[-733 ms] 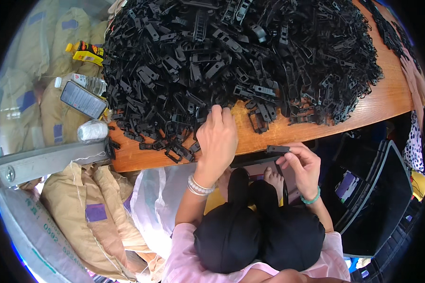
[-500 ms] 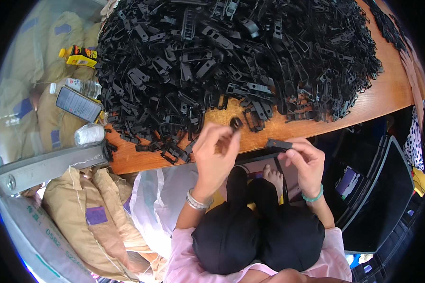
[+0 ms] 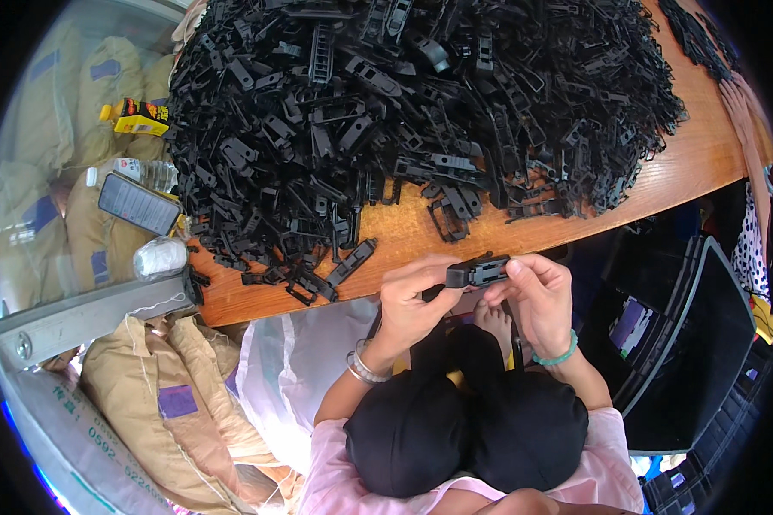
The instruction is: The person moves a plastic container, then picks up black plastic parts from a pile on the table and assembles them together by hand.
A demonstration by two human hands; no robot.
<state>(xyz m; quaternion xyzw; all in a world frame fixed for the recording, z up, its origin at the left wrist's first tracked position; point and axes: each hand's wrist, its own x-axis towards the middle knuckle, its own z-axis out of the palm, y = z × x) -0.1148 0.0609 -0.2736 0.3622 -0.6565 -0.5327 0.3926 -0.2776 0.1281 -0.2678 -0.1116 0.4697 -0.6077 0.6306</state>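
Note:
In front of the table's edge, my two hands meet at a black plastic part (image 3: pixel 479 271), a narrow oblong piece with slots along its side. The fingers of my left hand (image 3: pixel 415 296) close on its blockier left end. With thumb and fingertips, my right hand (image 3: pixel 543 296) pinches the other end. Whether it is one piece or two fitted together, I cannot tell. Just beyond my hands a large heap of similar black plastic parts (image 3: pixel 386 112) covers most of the wooden table (image 3: pixel 404 225). A few loose pieces lie at its near edge, left of my left hand.
At the left are a phone (image 3: pixel 139 203), a clear bottle (image 3: pixel 155 174), a yellow bottle (image 3: pixel 142 117) and a white roll (image 3: pixel 160 258). Brown sacks (image 3: pixel 159 403) stand below them. Black crates (image 3: pixel 687 343) fill the right side. Another person's arm (image 3: pixel 747 129) reaches the table at far right.
My left hand has come back from the table, lower and rightward, bringing its small black piece to the part in my right hand. My right hand has shifted slightly left.

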